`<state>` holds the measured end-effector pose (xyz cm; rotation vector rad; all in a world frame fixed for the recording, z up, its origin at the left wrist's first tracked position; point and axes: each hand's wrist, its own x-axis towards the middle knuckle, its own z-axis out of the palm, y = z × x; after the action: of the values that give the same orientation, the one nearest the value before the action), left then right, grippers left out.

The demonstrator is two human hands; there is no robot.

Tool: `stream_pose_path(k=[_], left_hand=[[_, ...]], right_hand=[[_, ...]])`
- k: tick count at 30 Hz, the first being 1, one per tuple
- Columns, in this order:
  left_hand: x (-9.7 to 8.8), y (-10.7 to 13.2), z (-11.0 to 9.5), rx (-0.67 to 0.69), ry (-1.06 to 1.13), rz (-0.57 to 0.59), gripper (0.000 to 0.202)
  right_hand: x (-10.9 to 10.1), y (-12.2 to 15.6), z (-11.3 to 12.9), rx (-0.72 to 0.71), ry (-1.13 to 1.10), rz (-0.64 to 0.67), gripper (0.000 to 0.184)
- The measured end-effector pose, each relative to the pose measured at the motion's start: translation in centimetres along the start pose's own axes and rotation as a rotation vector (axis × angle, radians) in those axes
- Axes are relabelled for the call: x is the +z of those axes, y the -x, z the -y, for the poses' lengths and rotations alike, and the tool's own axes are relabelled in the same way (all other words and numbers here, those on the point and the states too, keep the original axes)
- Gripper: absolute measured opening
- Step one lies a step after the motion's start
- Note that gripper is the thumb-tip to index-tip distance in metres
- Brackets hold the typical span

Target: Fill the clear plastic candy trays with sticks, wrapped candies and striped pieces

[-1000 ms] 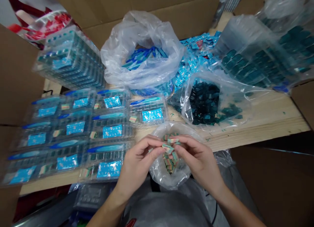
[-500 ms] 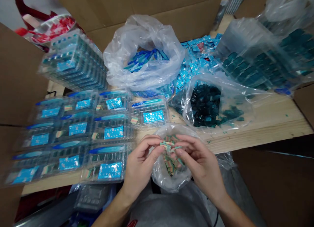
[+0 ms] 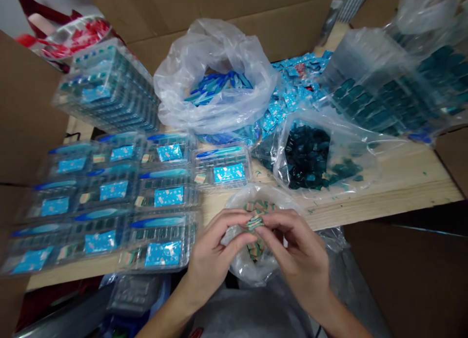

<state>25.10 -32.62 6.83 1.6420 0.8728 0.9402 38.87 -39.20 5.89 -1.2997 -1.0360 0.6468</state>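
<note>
Above the open plastic bag (image 3: 234, 265), both hands meet and pinch a small stack of green-and-cream striped pieces (image 3: 255, 223). My left hand (image 3: 219, 248) is closed, with fingertips and thumb on the stack's left side. On its right side, my right hand (image 3: 302, 250) is closed on the same stack. Inside the bag lie many loose striped pieces (image 3: 255, 250) in green and pinkish tan. The exact kind of these pieces cannot be made out.
Clear trays (image 3: 164, 233) with blue sticks, blue packets and striped pieces stand in rows at left. Behind them rises a tray stack (image 3: 106, 84). A bag of blue sticks (image 3: 168, 99), loose blue packets (image 3: 288, 99) and a bag of dark teal pieces (image 3: 307, 153) occupy the back.
My hands have drawn closer together, and the striped pieces between them now form a tighter stack. The view has shifted slightly.
</note>
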Motion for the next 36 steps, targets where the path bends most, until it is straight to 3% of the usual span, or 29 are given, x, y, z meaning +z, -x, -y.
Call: stream_pose_path(k=[2, 6, 11, 14, 19, 23, 29, 32, 36], left_hand=[[-0.1, -0.1, 0.3, -0.057, 0.011, -0.036, 0.020], [-0.7, -0.2, 1.0, -0.315, 0.121, -0.064, 0.009], [-0.5, -0.1, 0.8, -0.434, 0.243, 0.068, 0.006], [0.3, -0.1, 0.2, -0.406, 0.220, 0.076, 0.009], [0.8, -0.1, -0.1, -0.318, 0.087, 0.015, 0.010], [0.6, 0.2, 0.1, -0.123, -0.064, -0.006, 0.012], [0.7, 0.8, 0.9, 0.121, -0.237, -0.032, 0.021], [0.9, 0.9, 0.8, 0.075, -0.229, -0.052, 0.018], [1.0, 0.6, 0.1, -0.102, -0.090, -0.042, 0.011]], right_hand=[[-0.3, -0.2, -0.2, 0.143, -0.090, 0.016, 0.023], [-1.6, -0.8, -0.5, 0.407, -0.262, 0.132, 0.025], [-1.5, 0.0, -1.2, 0.268, -0.266, 0.076, 0.039], [-0.8, 0.7, -1.5, 0.175, -0.227, 0.131, 0.049], [-0.9, 1.0, -1.6, -0.013, 0.017, 0.272, 0.067], [-1.6, 0.6, -1.2, -0.110, 0.150, 0.393, 0.078], [-1.9, 0.4, -1.1, -0.136, 0.222, 0.446, 0.080], [-1.6, 0.5, -1.1, -0.085, 0.132, 0.428, 0.079], [-1.4, 0.7, -0.8, 0.059, -0.035, 0.228, 0.062]])
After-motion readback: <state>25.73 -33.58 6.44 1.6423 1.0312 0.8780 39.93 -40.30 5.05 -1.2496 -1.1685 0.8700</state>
